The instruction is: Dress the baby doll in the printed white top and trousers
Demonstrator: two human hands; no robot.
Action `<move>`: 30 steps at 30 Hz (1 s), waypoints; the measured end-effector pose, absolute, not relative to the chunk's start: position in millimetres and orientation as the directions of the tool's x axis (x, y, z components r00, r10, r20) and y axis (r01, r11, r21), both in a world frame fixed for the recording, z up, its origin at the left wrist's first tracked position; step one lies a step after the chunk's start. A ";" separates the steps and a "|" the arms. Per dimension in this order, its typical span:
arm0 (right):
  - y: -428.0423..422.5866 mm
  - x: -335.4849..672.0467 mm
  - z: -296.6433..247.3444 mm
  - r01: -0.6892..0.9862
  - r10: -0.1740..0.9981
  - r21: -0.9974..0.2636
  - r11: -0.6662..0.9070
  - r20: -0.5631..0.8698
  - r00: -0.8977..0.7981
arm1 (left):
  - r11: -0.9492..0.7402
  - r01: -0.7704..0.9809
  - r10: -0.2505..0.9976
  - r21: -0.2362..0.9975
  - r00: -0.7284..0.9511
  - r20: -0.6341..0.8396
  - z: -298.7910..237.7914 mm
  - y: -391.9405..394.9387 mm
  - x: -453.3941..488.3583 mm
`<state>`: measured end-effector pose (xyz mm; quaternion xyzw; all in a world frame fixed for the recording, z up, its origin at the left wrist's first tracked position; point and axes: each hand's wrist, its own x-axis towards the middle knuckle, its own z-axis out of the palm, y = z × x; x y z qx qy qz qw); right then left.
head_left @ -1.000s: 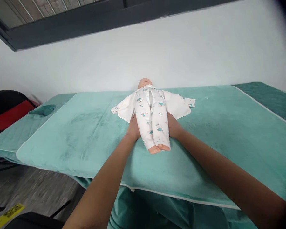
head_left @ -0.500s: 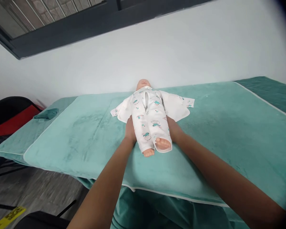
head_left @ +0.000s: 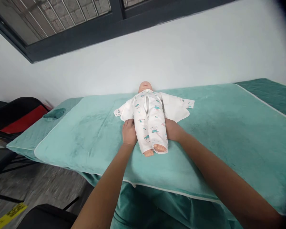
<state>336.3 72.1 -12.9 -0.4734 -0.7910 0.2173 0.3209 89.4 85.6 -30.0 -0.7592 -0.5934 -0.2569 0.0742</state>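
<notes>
A baby doll (head_left: 149,119) in a white printed romper lies on its back on a teal towel (head_left: 205,133), head toward the wall, bare feet toward me. My left hand (head_left: 129,132) rests against the doll's left-side leg, fingers curled on the romper fabric. My right hand (head_left: 171,130) is at the other leg, its fingers tucked under the leg and mostly hidden. The romper's sleeves lie spread out flat to both sides.
The towel covers a bed or table draped in darker teal cloth (head_left: 271,92). A small folded teal cloth (head_left: 54,113) lies at the far left. A black and red chair (head_left: 16,116) stands left of the table. A white wall and a dark window frame (head_left: 90,27) are behind.
The doll's legs were lifted slightly half a second ago and now lie lower. My left hand has shifted outward, more on top of the fabric beside the leg. The view has drifted right.
</notes>
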 end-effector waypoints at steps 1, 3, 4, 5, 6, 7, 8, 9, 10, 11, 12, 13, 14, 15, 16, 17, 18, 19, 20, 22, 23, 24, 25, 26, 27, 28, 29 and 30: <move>72.5 338.6 -15.0 0.622 0.881 -0.624 0.472 0.306 -0.362 | -0.279 0.941 0.863 0.189 0.160 0.479 -30.5 85.3 89.1; 72.8 342.5 -18.8 0.655 0.860 -0.558 0.510 0.309 -0.406 | -0.266 0.945 0.865 0.190 0.147 0.480 -30.8 86.0 88.7; 72.3 344.0 -20.3 0.667 0.850 -0.526 0.527 0.309 -0.427 | -0.262 0.946 0.866 0.192 0.142 0.480 -30.8 86.6 88.3; 71.5 345.0 -21.4 0.672 0.839 -0.502 0.544 0.313 -0.445 | -0.260 0.946 0.867 0.196 0.140 0.477 -30.9 87.4 87.7; 70.3 345.7 -22.0 0.666 0.828 -0.491 0.561 0.320 -0.460 | -0.260 0.944 0.869 0.202 0.138 0.474 -31.1 88.0 86.8; 69.1 346.2 -22.4 0.652 0.819 -0.495 0.574 0.330 -0.470 | -0.260 0.943 0.872 0.210 0.135 0.471 -31.4 88.7 85.9; 68.2 346.8 -22.6 0.635 0.816 -0.512 0.578 0.338 -0.469 | -0.258 0.941 0.874 0.221 0.130 0.469 -31.9 89.3 84.8; 67.9 347.7 -22.7 0.619 0.820 -0.538 0.572 0.342 -0.459 | -0.254 0.939 0.876 0.234 0.121 0.467 -32.5 89.8 83.8; 68.7 349.3 -22.9 0.606 0.835 -0.575 0.550 0.345 -0.430 | -0.249 0.936 0.877 0.249 0.109 0.468 -33.3 90.4 82.9; 70.9 351.8 -23.2 0.602 0.860 -0.615 0.510 0.347 -0.374 | -0.242 0.933 0.878 0.265 0.095 0.469 -34.2 91.1 82.2; 74.7 355.3 -23.6 0.608 0.888 -0.648 0.459 0.354 -0.293 | -0.235 0.930 0.879 0.284 0.079 0.470 -35.1 91.7 81.6; 80.0 359.9 -24.1 0.630 0.910 -0.665 0.401 0.367 -0.192 | -0.227 0.925 0.881 0.303 0.062 0.470 -36.0 92.4 81.3; 86.4 365.5 -24.5 0.672 0.920 -0.661 0.335 0.385 -0.080 | -0.217 0.920 0.882 0.325 0.042 0.469 -36.7 93.2 81.0; 93.5 371.9 -24.8 0.727 0.916 -0.638 0.253 0.399 0.031 | -0.206 0.914 0.883 0.349 0.020 0.468 -37.4 94.0 80.8; 100.5 378.6 -24.9 0.784 0.905 -0.602 0.153 0.404 0.134 | -0.190 0.907 0.884 0.375 -0.008 0.468 -37.9 94.9 80.5; 106.9 385.1 -24.7 0.828 0.892 -0.559 0.040 0.393 0.222 | -0.170 0.899 0.883 0.404 -0.043 0.468 -38.4 96.0 80.1; 112.2 391.0 -24.3 0.852 0.882 -0.518 -0.070 0.367 0.296 | -0.144 0.890 0.879 0.433 -0.087 0.470 -38.7 97.2 79.5; 115.8 396.1 -23.6 0.858 0.874 -0.486 -0.163 0.332 0.354 | -0.113 0.879 0.871 0.464 -0.137 0.471 -39.1 98.5 78.7; 117.9 400.1 -22.9 0.853 0.868 -0.469 -0.230 0.296 0.398 | -0.079 0.866 0.861 0.494 -0.191 0.472 -39.6 100.1 77.8; 118.1 405.2 -21.6 0.831 0.862 -0.469 -0.300 0.241 0.447 | -0.017 0.838 0.836 0.545 -0.286 0.467 -40.7 103.5 76.0; 117.1 407.0 -21.3 0.820 0.863 -0.475 -0.319 0.213 0.459 | 0.002 0.826 0.827 0.563 -0.317 0.464 -41.3 105.2 75.4; 116.1 408.8 -21.3 0.809 0.865 -0.480 -0.340 0.178 0.469 | 0.011 0.817 0.822 0.577 -0.336 0.460 -42.0 106.6 74.9; 115.5 410.7 -21.6 0.799 0.870 -0.483 -0.359 0.138 0.474 | 0.013 0.810 0.820 0.586 -0.344 0.457 -42.6 107.7 74.6; 115.8 412.9 -22.2 0.793 0.877 -0.484 -0.371 0.098 0.470 | 0.010 0.805 0.821 0.593 -0.346 0.455 -43.1 108.4 74.6; 117.1 415.3 -23.1 0.787 0.885 -0.492 -0.371 0.069 0.460 | 0.006 0.801 0.822 0.599 -0.345 0.453 -43.4 108.8 74.6; 119.3 417.5 -23.8 0.777 0.894 -0.522 -0.353 0.055 0.444 | 0.003 0.797 0.823 0.605 -0.345 0.451 -43.6 108.8 74.8; 122.2 419.0 -24.0 0.752 0.902 -0.580 -0.314 0.064 0.426 | 0.001 0.793 0.824 0.609 -0.346 0.449 -43.6 108.5 75.0; 125.6 419.4 -23.3 0.714 0.913 -0.658 -0.238 0.099 0.395 | -0.001 0.790 0.824 0.613 -0.346 0.448 -43.4 108.2 75.3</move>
